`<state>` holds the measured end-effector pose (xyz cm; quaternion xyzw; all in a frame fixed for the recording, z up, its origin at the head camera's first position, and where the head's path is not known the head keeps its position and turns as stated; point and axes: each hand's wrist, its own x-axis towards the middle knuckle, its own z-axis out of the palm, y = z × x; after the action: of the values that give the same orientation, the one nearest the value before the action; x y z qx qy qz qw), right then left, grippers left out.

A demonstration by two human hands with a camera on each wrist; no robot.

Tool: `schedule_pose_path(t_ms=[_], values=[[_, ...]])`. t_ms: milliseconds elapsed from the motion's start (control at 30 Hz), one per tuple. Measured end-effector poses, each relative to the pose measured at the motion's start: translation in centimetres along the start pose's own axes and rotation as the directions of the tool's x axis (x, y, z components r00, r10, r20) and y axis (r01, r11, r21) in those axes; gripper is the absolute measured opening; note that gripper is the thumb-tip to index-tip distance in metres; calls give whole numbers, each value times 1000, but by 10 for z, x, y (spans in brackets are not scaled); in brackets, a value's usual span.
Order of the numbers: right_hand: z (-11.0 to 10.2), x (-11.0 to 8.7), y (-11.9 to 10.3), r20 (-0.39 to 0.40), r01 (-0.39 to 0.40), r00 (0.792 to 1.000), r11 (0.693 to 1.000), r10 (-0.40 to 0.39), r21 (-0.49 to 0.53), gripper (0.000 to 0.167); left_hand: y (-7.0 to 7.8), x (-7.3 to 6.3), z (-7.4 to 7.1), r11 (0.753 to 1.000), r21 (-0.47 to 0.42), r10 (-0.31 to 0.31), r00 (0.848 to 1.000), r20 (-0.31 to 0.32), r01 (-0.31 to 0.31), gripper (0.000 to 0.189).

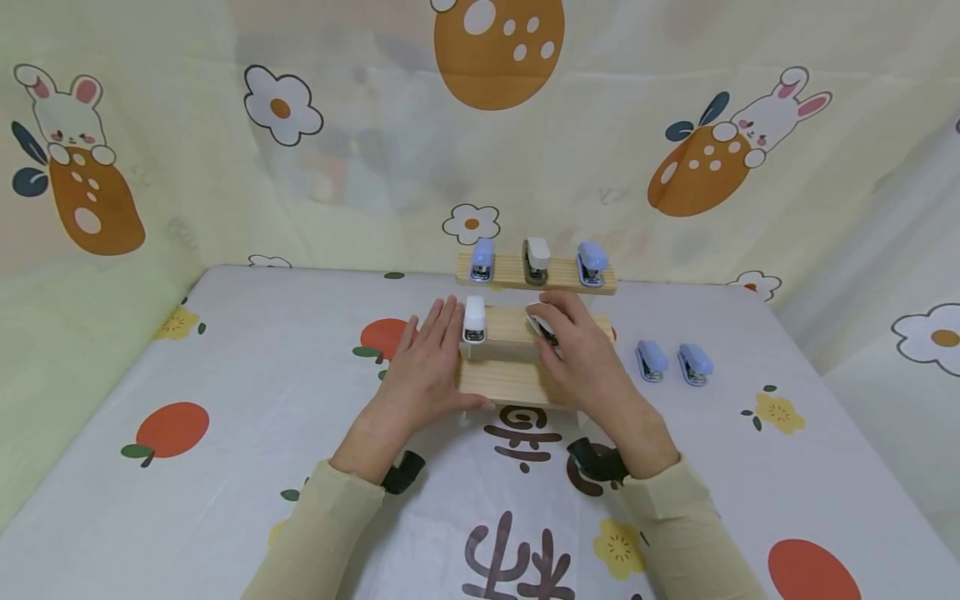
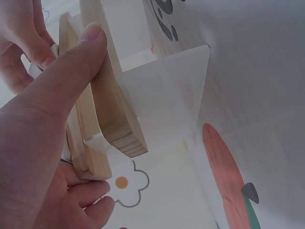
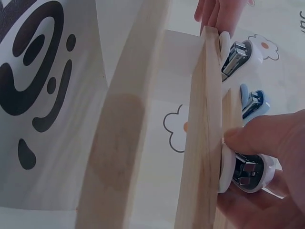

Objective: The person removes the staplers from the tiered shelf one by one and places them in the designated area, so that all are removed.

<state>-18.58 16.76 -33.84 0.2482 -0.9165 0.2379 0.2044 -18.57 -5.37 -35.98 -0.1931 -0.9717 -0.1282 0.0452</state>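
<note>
A wooden step rack (image 1: 510,382) on clear panels stands in the middle of the table. On its middle board, a white mini stapler (image 1: 474,320) stands at the left end. My right hand (image 1: 588,358) grips a second white stapler (image 3: 228,169) between thumb and fingers; its base touches the same board, towards the right. My left hand (image 1: 423,371) rests against the rack's left end with fingers straight, its thumb (image 2: 78,64) pressing the front board. On the back board stand a blue stapler (image 1: 482,260), a white-and-grey stapler (image 1: 536,261) and another blue stapler (image 1: 592,263).
Two blue staplers (image 1: 652,361) (image 1: 695,364) lie side by side on the table right of the rack. A printed cloth (image 1: 247,358) covers the table. Patterned curtains (image 1: 360,183) hang behind and at the sides.
</note>
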Motion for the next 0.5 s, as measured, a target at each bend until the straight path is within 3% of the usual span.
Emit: schedule_pose_path(t_ms=[500], values=[[-6,0,2,8,32,999,999,-31,-4,39,-1,0,1,1000,4,1,1000,-1,-1,137]])
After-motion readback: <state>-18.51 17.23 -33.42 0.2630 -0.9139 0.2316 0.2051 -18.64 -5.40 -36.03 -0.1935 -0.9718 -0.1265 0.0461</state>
